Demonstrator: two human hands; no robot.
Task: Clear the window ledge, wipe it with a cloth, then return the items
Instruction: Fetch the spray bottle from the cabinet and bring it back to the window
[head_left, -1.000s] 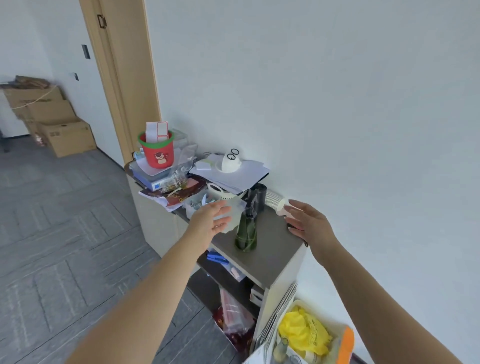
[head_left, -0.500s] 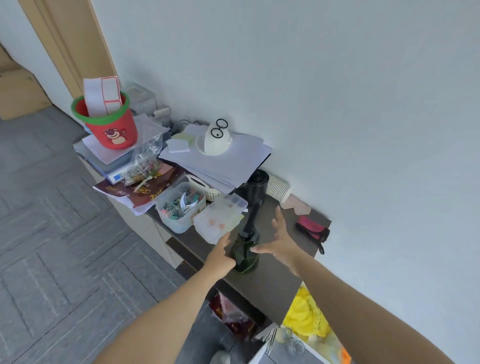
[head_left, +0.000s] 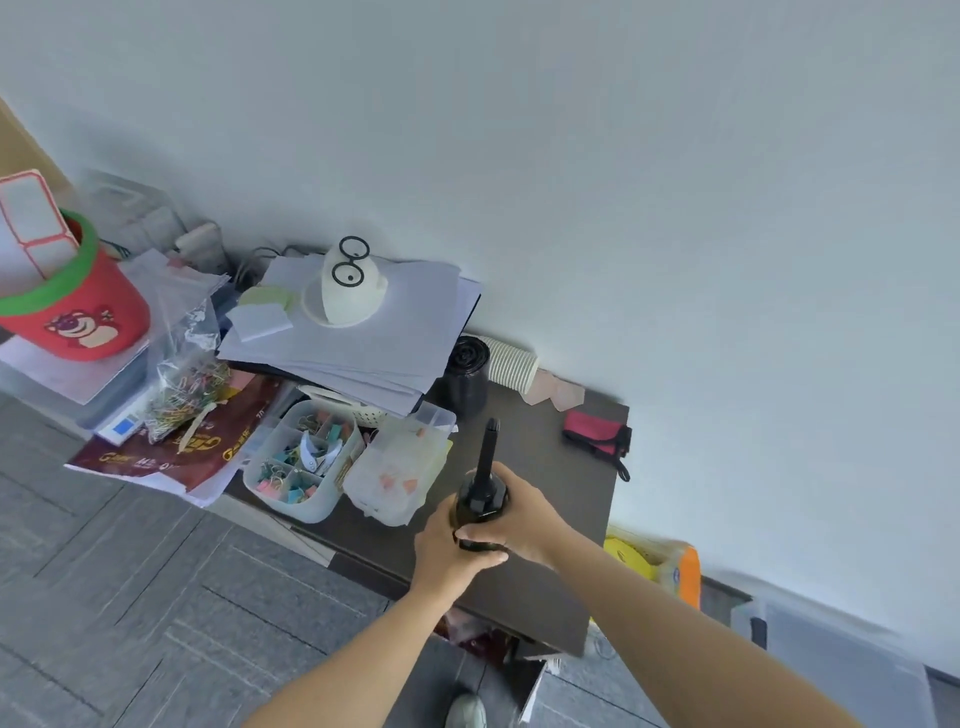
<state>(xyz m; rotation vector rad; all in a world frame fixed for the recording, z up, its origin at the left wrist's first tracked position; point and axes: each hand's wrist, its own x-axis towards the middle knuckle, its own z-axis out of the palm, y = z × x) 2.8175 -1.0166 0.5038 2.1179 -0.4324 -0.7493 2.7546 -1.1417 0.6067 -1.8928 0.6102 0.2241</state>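
So right now the person's got both hands on that dark green bottle with the long skinny black neck. The left hand is wrapped round its low side, the right hand round the other, and both sets of fingers are curled tight on the fat part of the body. It's over the front of the dark tabletop, just beside a lidded plastic box and a tub of binder clips. The hands hide the base, so I can't tell if it's lifted or standing.

It looks like glass to me, so probably heavy for its size, stiff, a bit slick, and it'd break if dropped. Holding it by the wide body seems right. I wouldn't trust that thin neck; it looks like the weak spot and gives poor leverage. The plastic box sits really close, so watch for a bump on the way out.
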